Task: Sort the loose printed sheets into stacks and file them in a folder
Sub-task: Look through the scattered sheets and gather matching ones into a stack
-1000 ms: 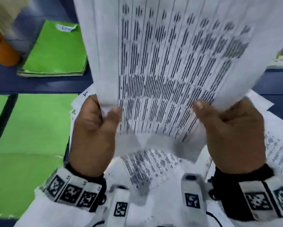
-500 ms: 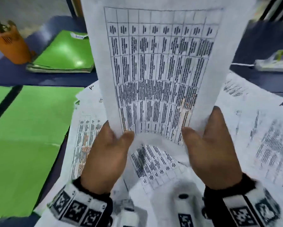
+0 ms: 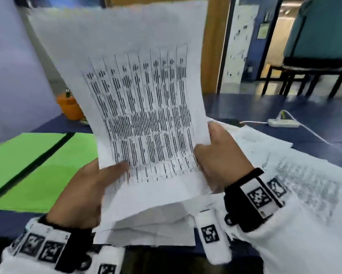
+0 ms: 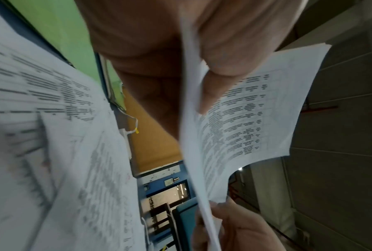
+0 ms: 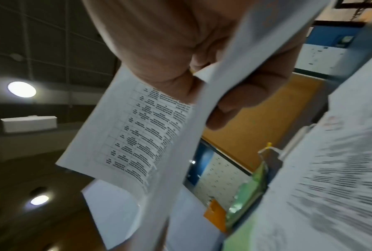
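Note:
A bundle of printed sheets (image 3: 142, 115) with a black-lined table stands upright before me, its lower edge over the table. My left hand (image 3: 91, 186) grips its bottom left corner, thumb on the printed face. My right hand (image 3: 219, 155) grips the bottom right edge. The left wrist view shows the sheets (image 4: 245, 118) edge-on between thumb and fingers; the right wrist view shows the same sheets (image 5: 142, 135) pinched. More loose printed sheets (image 3: 296, 175) lie spread on the table to the right. An open green folder (image 3: 39, 171) lies flat to the left.
An orange container (image 3: 69, 105) stands at the back left of the dark blue table (image 3: 245, 107). A white power strip (image 3: 283, 123) with its cable lies at the back right. A chair (image 3: 304, 80) and a doorway are beyond the table.
The bundle has tilted and risen more upright. My head has lifted, so the room behind shows. The left thumb has slid onto the printed face and the right hand has moved up the right edge.

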A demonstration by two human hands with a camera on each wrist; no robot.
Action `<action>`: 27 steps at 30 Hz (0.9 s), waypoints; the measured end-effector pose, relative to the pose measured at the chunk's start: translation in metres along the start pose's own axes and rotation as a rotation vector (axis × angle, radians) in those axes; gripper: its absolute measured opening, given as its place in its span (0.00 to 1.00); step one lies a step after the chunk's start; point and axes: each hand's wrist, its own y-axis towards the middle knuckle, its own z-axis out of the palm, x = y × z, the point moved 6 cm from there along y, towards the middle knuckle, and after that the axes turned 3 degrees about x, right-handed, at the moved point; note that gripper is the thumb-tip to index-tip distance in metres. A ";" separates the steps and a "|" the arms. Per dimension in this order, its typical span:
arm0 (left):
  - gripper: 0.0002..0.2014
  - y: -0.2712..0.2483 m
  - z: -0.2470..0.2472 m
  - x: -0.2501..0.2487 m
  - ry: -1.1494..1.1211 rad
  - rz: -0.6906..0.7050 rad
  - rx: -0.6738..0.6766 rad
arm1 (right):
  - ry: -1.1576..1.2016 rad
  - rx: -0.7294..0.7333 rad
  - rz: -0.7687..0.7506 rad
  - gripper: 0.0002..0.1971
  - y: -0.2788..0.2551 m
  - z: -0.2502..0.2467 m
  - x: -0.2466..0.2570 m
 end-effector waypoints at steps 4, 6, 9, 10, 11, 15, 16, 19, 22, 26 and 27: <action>0.10 -0.008 -0.025 0.022 0.037 -0.097 -0.145 | -0.085 0.176 0.270 0.15 0.015 0.008 -0.051; 0.08 -0.012 -0.046 0.033 0.053 -0.131 -0.237 | -0.277 0.161 0.354 0.09 0.027 -0.010 -0.074; 0.04 -0.019 -0.082 0.046 0.125 -0.138 -0.360 | -0.740 0.129 0.391 0.13 0.040 -0.035 -0.090; 0.04 -0.020 -0.092 0.051 0.114 -0.142 -0.391 | -0.832 0.160 0.408 0.17 0.042 -0.037 -0.095; 0.05 -0.021 -0.100 0.055 0.106 -0.142 -0.400 | -0.877 0.184 0.432 0.21 0.044 -0.036 -0.100; 0.08 -0.022 -0.128 0.070 0.092 -0.161 -0.428 | -0.903 0.213 0.529 0.34 0.042 -0.020 -0.107; 0.08 -0.023 -0.132 0.073 0.106 -0.169 -0.437 | -0.936 0.218 0.531 0.34 0.041 -0.013 -0.108; 0.07 -0.020 -0.145 0.078 0.115 -0.180 -0.443 | -1.017 0.239 0.525 0.29 0.044 0.001 -0.110; 0.06 -0.016 -0.152 0.084 0.137 -0.193 -0.457 | -1.066 0.346 0.520 0.34 0.050 0.012 -0.136; 0.09 -0.004 -0.146 0.087 0.123 -0.174 -0.447 | -1.090 0.385 0.501 0.26 0.052 0.012 -0.144; 0.10 -0.002 -0.144 0.088 0.121 -0.173 -0.450 | -1.105 0.386 0.452 0.22 0.054 0.009 -0.141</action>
